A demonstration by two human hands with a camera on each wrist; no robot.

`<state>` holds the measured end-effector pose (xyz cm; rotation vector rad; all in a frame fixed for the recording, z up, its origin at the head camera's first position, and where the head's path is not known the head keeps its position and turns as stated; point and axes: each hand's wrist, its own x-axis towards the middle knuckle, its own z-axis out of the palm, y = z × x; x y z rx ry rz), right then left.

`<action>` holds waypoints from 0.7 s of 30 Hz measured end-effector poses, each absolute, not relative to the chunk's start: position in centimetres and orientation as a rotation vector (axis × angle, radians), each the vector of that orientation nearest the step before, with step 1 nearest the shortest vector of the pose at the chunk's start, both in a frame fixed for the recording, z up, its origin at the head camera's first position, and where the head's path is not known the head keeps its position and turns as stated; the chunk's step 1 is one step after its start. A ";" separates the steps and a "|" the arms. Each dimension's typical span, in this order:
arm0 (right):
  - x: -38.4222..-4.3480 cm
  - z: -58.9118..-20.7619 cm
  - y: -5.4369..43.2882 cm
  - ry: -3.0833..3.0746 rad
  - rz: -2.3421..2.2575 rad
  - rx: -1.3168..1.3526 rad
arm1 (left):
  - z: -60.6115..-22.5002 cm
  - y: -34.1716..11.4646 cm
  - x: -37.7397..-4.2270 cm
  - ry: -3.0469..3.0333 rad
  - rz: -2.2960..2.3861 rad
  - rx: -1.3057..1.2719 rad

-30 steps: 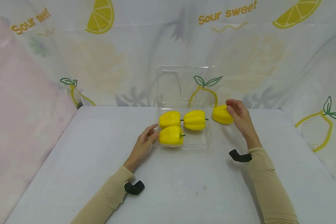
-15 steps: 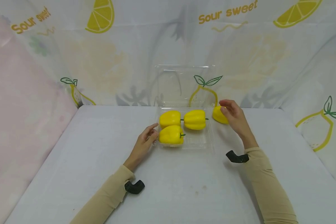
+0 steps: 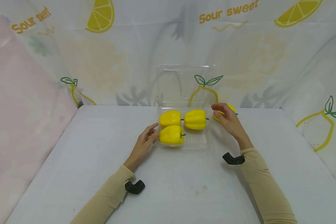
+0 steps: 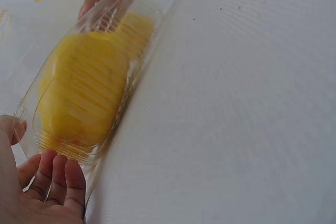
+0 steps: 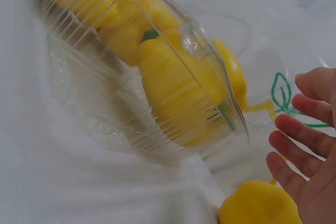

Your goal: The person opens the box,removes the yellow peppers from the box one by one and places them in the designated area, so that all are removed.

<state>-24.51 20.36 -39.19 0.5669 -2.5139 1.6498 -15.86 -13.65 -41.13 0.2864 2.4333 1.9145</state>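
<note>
A clear plastic clamshell container (image 3: 197, 142) lies with its lid (image 3: 169, 87) raised at the back. Inside are a rear-left yellow bell pepper (image 3: 169, 119), a rear-right bell pepper (image 3: 194, 119) and a front-left bell pepper (image 3: 170, 135); the front-right part holds none. My left hand (image 3: 144, 140) holds the container's left edge, thumb at the rim and fingers curled against the wall. On the table, right of the container, lies another bell pepper (image 3: 231, 108), partly hidden behind my right hand (image 3: 229, 119). In the right wrist view that hand's fingers are loosely extended, with nothing between them.
White cloth covers the table (image 3: 184, 186). A curtain (image 3: 140, 46) printed with lemons hangs behind it, close to the raised lid. A pinkish cloth (image 3: 22, 109) borders the left side. Each sleeve carries a black curved device at the wrist.
My right hand has moved left across the front of the loose bell pepper, uncovering its right side and stem. That pepper, the container and my left hand look unmoved.
</note>
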 end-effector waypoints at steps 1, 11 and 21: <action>-24.5 -39.1 20.3 -2.526 1.639 0.559 | -41.1 -13.7 -15.9 2.433 1.916 0.287; -24.2 -39.0 19.9 -2.579 1.685 0.628 | -41.0 -13.6 -15.8 2.436 1.919 0.268; -24.2 -39.3 19.1 -2.697 1.612 0.675 | -41.0 -13.6 -15.8 2.453 1.909 0.280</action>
